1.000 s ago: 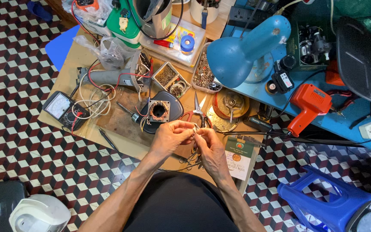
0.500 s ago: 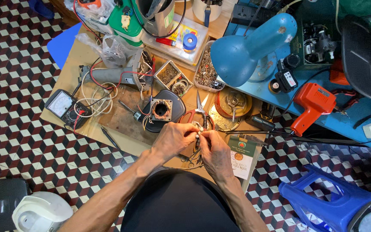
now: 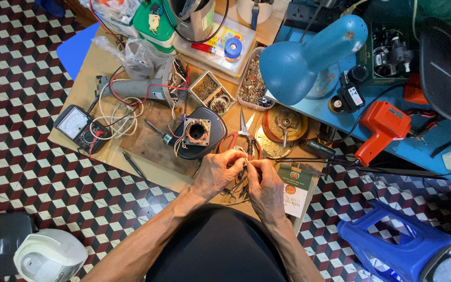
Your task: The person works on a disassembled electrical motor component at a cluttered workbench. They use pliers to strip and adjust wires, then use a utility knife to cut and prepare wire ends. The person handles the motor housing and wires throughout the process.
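Head cam looks straight down on a cluttered wooden bench [image 3: 147, 172] over a chequered tile floor. Both bare hands meet at the bench's near edge, approx 6 o'clock from the black motor housing [image 3: 200, 133]. The left hand [image 3: 217, 171] and right hand [image 3: 265, 184] are each curled nearly shut, fingertips pinching thin wires [image 3: 245, 166] between them; the wires are too fine to tell how many or which colours. Red-handled scissors [image 3: 241, 133] lie open just at 12 o'clock from the fingertips, blades pointing away from the person. A brass-coloured round part [image 3: 283, 128] sits at 1 o'clock, trays of small screws [image 3: 254, 83] further up at 12, an analogue meter [image 3: 79, 128] at 9, a blue desk lamp [image 3: 309, 55] at 1. Likely risks, as judgement: wire strands may snap or fray if twisted too hard; knuckles sit near the scissor blades, so a slip fwd could nick a finger; loose leads trailing to the housing could tug it, w/ work so close to the bench edge that small bits could drop to the floor.
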